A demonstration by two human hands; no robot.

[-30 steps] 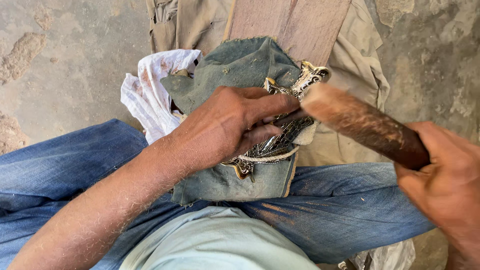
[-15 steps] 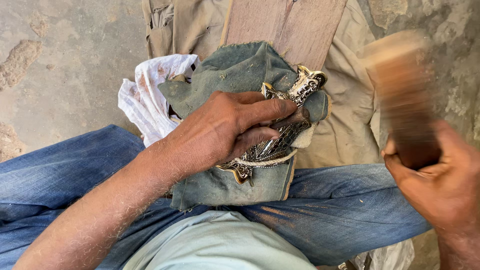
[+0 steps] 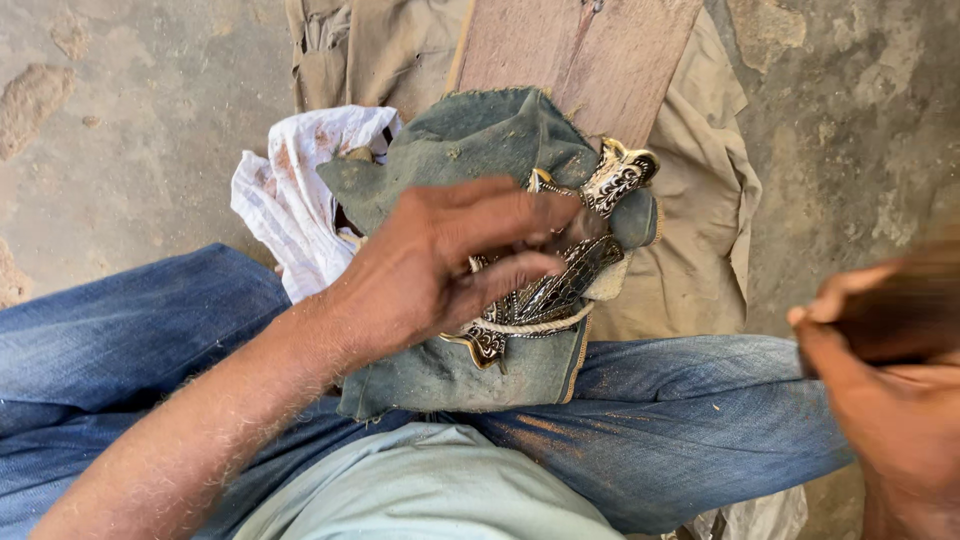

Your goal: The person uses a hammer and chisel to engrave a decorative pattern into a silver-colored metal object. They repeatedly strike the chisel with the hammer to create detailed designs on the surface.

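While left hand presses fingers flat on patterned shoe piece over green cloth on lap, right hand grips wooden mallet, raised off to right. Best keep fingertips back from strike spot, piece pinned flat.

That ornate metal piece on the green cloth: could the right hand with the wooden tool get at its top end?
Probably yes: the top end of the ornate metal piece lies bare beyond the left hand, and the right hand is off to the side.
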